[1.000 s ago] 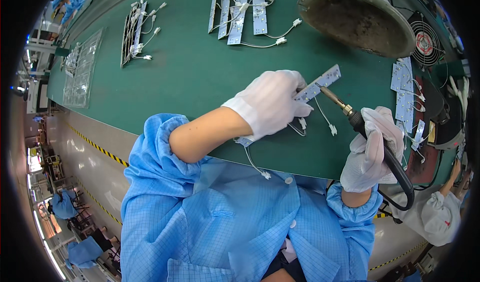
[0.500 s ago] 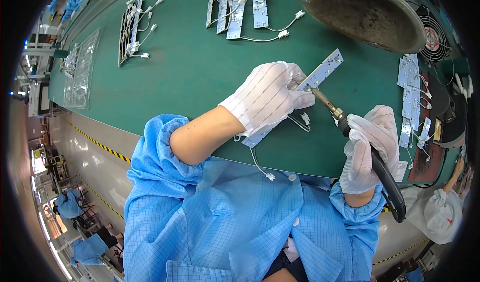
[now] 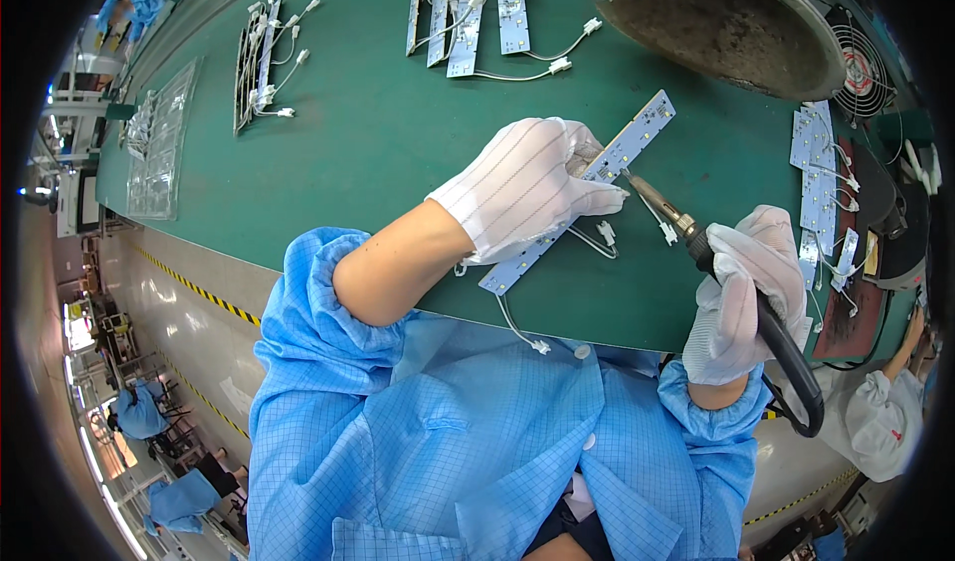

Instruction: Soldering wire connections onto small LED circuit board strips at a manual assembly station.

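Observation:
My left hand [image 3: 542, 188], in a white striped glove, is closed around a long pale-blue LED strip board [image 3: 645, 125]. The board slants from near the table's front edge up to the right, and my fingers cover its middle. Thin white wires with small white connectors [image 3: 606, 231] hang beside it. My gloved right hand [image 3: 748, 287] grips a soldering iron [image 3: 657, 197] by its black handle. The iron's tip points up-left at the board's right edge, close to my left fingertips; whether it touches cannot be made out.
Several wired LED boards [image 3: 468, 39] lie at the far middle, with another bundle [image 3: 257, 69] farther left. A clear plastic tray [image 3: 159, 153] rests at the left. A fume hood [image 3: 721, 29] overhangs the far right, near a round fan [image 3: 861, 76] and more boards [image 3: 818, 183].
My right hand and the iron have shifted slightly right, drawing the tip back toward the board's edge. A white connector beside the iron now shows more fully. My left hand keeps its hold.

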Available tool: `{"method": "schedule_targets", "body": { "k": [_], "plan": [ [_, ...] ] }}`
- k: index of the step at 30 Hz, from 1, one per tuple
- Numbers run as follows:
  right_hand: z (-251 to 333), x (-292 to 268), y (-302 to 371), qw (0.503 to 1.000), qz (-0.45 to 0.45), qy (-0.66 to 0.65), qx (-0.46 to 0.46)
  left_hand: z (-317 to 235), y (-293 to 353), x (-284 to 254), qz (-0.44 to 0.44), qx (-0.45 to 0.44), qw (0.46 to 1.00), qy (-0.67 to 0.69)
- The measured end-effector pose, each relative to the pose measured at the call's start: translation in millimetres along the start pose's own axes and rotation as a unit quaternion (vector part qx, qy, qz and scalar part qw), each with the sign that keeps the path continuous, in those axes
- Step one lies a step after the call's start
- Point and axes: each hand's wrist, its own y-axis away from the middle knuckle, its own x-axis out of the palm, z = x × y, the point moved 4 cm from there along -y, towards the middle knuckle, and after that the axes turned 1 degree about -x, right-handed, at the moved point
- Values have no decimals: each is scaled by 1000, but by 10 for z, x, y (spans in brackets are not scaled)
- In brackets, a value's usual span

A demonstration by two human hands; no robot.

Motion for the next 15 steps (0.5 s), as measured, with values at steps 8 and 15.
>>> {"method": "schedule_targets", "body": {
  "k": [8, 15],
  "plan": [
    [-3, 33, 6, 1000, -6, 0, -5, 35, -24, 7, 18, 7, 1000, 3],
    [7, 42, 14, 1000, -5, -14, -6, 40, -10, -2, 20, -10, 999, 25]
  ]
}}
